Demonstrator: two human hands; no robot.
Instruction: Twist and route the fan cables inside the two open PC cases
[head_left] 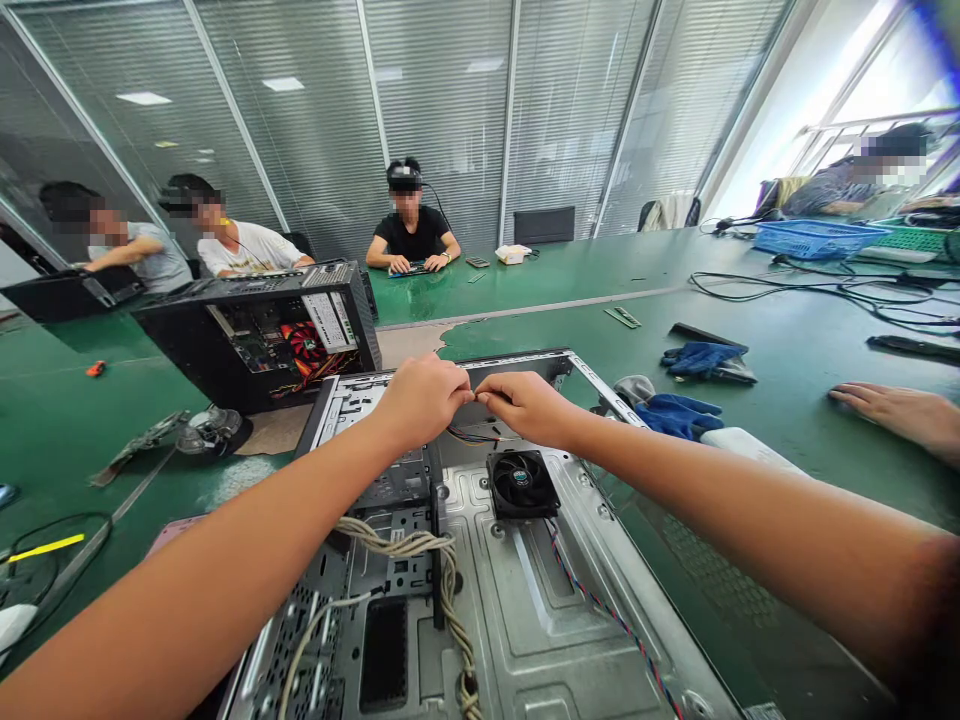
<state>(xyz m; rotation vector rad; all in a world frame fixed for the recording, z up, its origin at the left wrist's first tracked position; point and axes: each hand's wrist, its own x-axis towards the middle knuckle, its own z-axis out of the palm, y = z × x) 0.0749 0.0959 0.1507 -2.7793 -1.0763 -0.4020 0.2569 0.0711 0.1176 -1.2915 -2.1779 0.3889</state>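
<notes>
I am holding both hands together over the far end of the open computer case (525,610), which is lying flat on the green counter (787,350). My left hand (421,398) and right hand (525,405) are meeting fingertip to fingertip, each grip pinched narrow on a thin bundle of coloured wires (474,436) that is running out just below the pinch toward the case floor. The wires are sitting directly beneath and between the two grips, touching the fingers. The black cooling fan (522,483) is lying on the case floor just below my right hand, apart from it. A braided cable (420,545) is crossing the case nearer to me. Blue gloves (679,415) are lying on the counter beside the case, on my right. Another person's hand (900,415) is resting flat on the counter further right.
</notes>
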